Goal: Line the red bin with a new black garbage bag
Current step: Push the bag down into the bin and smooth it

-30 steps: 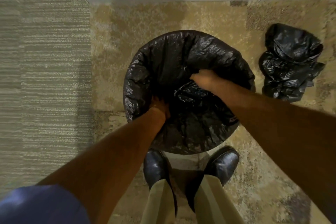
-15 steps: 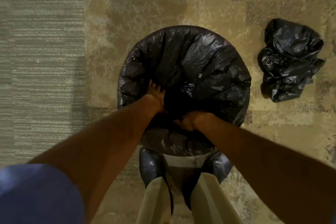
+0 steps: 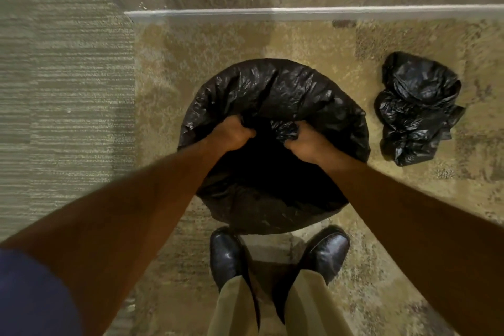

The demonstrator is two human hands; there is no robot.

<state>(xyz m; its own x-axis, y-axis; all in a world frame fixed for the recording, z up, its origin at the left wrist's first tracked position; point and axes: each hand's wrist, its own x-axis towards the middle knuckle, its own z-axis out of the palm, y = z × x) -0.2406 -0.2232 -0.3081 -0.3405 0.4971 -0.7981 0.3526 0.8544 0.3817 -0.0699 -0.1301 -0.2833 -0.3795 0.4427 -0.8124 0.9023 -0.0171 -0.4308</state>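
Note:
A glossy black garbage bag [image 3: 286, 90] covers the round bin on the carpet in front of me, and the bin's red body is fully hidden under the plastic. My left hand [image 3: 231, 133] is fisted on a bunch of the bag at the left of the dark opening. My right hand [image 3: 302, 140] grips a crumpled fold of the same bag at the right of the opening. Both hands sit close together over the middle of the bin.
A second, crumpled black bag [image 3: 417, 109] lies on the carpet to the right of the bin. A white baseboard [image 3: 300, 12] and patterned wall run along the far side. My two black shoes [image 3: 272, 256] stand just behind the bin.
Both hands have come up out of the bag's inside and closed on bunches of plastic near the middle. The right hand moved from the far side to the right of the opening.

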